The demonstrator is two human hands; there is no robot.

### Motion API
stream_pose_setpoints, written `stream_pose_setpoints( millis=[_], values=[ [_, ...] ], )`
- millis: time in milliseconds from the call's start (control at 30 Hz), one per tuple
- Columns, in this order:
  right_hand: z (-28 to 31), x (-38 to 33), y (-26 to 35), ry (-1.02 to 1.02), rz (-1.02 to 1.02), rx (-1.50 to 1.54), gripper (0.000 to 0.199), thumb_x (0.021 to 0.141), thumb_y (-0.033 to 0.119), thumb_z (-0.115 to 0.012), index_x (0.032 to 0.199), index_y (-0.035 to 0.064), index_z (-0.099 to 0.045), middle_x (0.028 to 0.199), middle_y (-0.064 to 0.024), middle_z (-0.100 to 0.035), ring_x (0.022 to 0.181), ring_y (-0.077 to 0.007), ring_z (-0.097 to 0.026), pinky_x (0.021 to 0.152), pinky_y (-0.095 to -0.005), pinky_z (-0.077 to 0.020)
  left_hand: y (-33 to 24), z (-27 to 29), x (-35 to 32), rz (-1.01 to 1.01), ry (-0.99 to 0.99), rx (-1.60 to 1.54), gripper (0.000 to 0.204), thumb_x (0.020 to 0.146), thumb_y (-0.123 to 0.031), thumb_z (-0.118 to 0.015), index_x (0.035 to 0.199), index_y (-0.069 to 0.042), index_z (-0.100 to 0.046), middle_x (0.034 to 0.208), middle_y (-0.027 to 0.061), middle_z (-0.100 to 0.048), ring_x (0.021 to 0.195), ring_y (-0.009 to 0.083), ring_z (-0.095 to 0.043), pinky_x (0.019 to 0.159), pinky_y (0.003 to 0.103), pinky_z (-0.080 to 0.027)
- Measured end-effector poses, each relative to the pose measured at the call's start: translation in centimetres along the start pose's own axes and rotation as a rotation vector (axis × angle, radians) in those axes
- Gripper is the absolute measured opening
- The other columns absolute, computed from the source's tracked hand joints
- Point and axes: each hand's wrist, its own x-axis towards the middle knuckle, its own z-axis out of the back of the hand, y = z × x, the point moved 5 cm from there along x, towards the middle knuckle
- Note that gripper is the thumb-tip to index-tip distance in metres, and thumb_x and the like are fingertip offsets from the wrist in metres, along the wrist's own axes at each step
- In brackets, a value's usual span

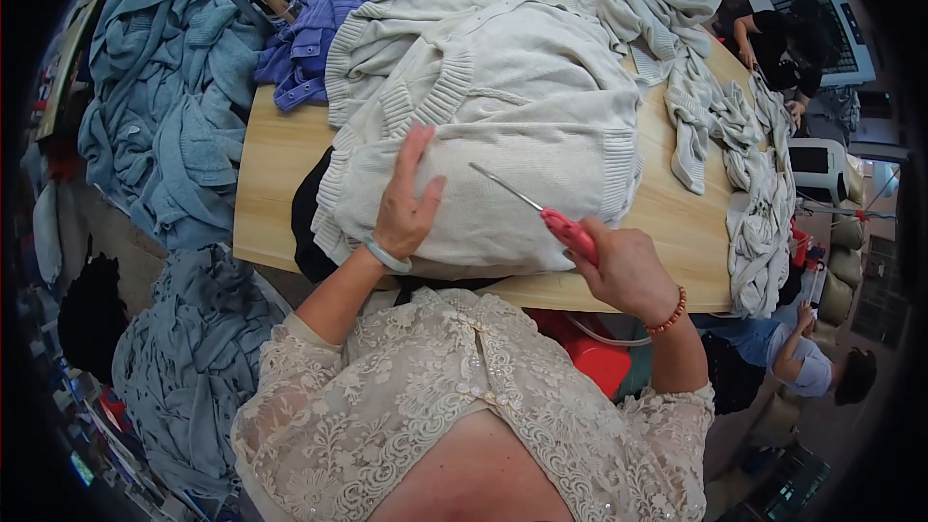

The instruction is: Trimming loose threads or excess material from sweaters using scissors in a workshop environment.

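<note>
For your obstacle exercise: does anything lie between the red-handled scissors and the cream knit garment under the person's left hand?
Nothing visible does. The scissors in the right hand point over the cream knit garment; the left hand rests aside.

Garment wkshop, knitwear piles (164, 87), worktable (280, 150)

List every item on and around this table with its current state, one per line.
Cream knitted sweater: spread flat on the wooden table.
Left hand: open, palm pressed on the sweater.
Right hand: closed around the red-handled scissors, blades together, tip over the sweater.
Purple knit garment: crumpled at the table's far edge.
Blue-grey knit pile: heaped left of the table.
</note>
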Motion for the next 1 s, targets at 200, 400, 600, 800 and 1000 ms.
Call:
stream_pose_setpoints(
  millis=[200,400,600,800,1000],
  values=[
    [-2.4,7.4,5.1,0.089,0.199,-0.03,0.022,0.088,0.025,-0.063,0.094,0.0051,-0.054,0.065,-0.017,-0.061,0.065,-0.0384,-0.062,0.06,-0.0487,-0.0466,3.1,5.6,-2.8,0.263,-0.206,0.207,0.055,0.1,-0.018,-0.045,0.148,0.002,-0.027,0.139,0.0264,-0.046,0.131,0.0335,-0.044,0.109,0.038,-0.032],
    [-4.5,9.6,6.9,0.069,0.37,0.015,0.021,0.087,0.023,-0.062,0.093,0.0041,-0.054,0.065,-0.0178,-0.062,0.063,-0.0388,-0.063,0.059,-0.0491,-0.0479,12.3,13.6,-9.6,0.467,-0.251,0.306,0.049,0.101,-0.026,-0.048,0.14,0.002,-0.041,0.132,0.021,-0.055,0.118,0.0272,-0.055,0.101,0.037,-0.041],
    [-3.1,8.3,3.4,0.117,0.225,0.271,0.021,0.086,0.019,-0.063,0.1,0.0064,-0.055,0.07,-0.0175,-0.063,0.07,-0.0396,-0.063,0.062,-0.0488,-0.0474,9.3,15.2,-0.9,0.222,-0.227,0.487,0.03,0.097,-0.015,-0.054,0.121,0.002,-0.058,0.108,0.0153,-0.063,0.096,0.0233,-0.063,0.085,0.033,-0.049],
    [-2.7,5.1,-3.4,-0.286,-0.03,0.593,0.017,0.088,0.017,-0.066,0.097,0.0049,-0.058,0.077,-0.0194,-0.063,0.074,-0.0404,-0.062,0.064,-0.044,-0.0468,11.0,5.9,16.5,0.6,0.104,-0.065,0.035,0.093,-0.035,-0.064,0.109,-0.003,-0.064,0.083,0.0037,-0.066,0.065,0.0071,-0.058,0.058,0.021,-0.047],
    [-2.5,0.4,-8.7,-0.425,-0.378,0.758,0.008,0.088,0.008,-0.063,0.094,0.0027,-0.064,0.074,-0.011,-0.069,0.066,-0.0179,-0.069,0.06,-0.0307,-0.0515,15.8,0.1,24.3,0.844,0.091,-0.25,0.048,0.071,-0.014,-0.085,0.11,0.001,-0.062,0.088,0.0073,-0.067,0.068,0.0139,-0.064,0.058,0.026,-0.051]
  ],
)
